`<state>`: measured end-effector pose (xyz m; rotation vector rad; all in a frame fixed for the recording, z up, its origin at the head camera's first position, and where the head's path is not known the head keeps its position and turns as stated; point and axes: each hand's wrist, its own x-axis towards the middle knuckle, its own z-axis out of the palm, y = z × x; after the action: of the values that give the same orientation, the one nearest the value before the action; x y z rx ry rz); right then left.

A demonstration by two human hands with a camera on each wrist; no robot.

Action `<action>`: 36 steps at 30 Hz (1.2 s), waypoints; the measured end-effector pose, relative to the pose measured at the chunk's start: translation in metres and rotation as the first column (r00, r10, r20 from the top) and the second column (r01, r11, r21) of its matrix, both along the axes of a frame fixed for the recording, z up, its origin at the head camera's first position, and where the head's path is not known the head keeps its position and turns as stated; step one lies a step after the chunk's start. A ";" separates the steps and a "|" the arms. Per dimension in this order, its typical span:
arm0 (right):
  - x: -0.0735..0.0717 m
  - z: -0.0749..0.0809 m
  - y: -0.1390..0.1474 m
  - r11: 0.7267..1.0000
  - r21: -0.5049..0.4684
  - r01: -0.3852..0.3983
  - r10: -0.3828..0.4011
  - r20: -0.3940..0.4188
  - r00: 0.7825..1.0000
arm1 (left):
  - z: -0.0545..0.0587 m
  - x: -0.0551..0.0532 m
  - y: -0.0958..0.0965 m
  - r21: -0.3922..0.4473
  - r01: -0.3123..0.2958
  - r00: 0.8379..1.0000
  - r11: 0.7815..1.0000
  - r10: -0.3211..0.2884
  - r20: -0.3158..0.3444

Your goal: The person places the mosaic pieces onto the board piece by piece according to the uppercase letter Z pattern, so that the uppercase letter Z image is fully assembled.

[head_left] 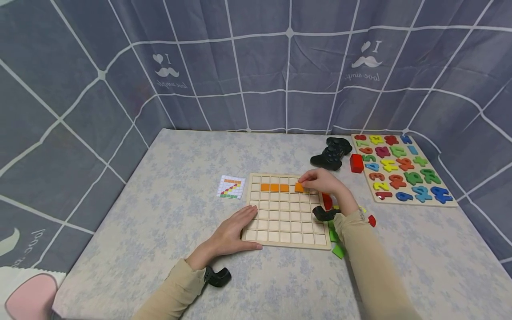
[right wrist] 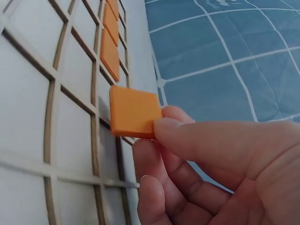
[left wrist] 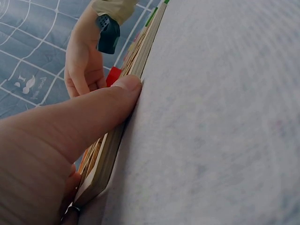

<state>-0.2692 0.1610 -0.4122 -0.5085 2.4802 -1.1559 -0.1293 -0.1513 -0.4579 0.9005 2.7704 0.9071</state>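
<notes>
My right hand (head_left: 325, 183) pinches an orange square tile (right wrist: 135, 111) between thumb and fingers, just over the wooden grid board (head_left: 291, 218). In the right wrist view the tile is tilted, with a small gap to the row of orange tiles (right wrist: 110, 54) set in the board. That row holds three tiles near the far edge. My left hand (head_left: 232, 231) rests at the board's near left corner, fingers extended along the left side. In the left wrist view its thumb (left wrist: 110, 101) presses the board's near edge. A pattern card (head_left: 231, 187) lies left of the board.
Green tiles (head_left: 338, 251) and red pieces (head_left: 372, 221) lie right of the board, partly hidden by the right arm. Farther back are a black game controller (head_left: 332, 154), a red block (head_left: 357, 163) and a number puzzle board (head_left: 404, 171). Grid-patterned curtains (head_left: 260, 66) surround the table.
</notes>
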 end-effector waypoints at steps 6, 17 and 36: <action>-0.005 -0.006 -0.010 1.000 0.015 0.006 -0.006 -0.016 1.000 | -0.001 -0.001 0.000 -0.004 -0.002 1.000 1.000 0.001 -0.008; 0.000 -0.009 -0.019 0.993 0.010 0.118 -0.118 -0.065 0.991 | 0.000 0.000 0.000 -0.009 -0.004 1.000 1.000 0.004 -0.010; 0.013 -0.009 0.028 0.964 -0.098 0.248 -0.255 -0.067 0.965 | 0.001 0.000 0.000 -0.015 0.001 1.000 1.000 -0.002 -0.020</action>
<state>-0.2562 0.1891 -0.4213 -0.2716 2.6291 -1.3713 -0.1294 -0.1508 -0.4568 0.9143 2.7891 0.8812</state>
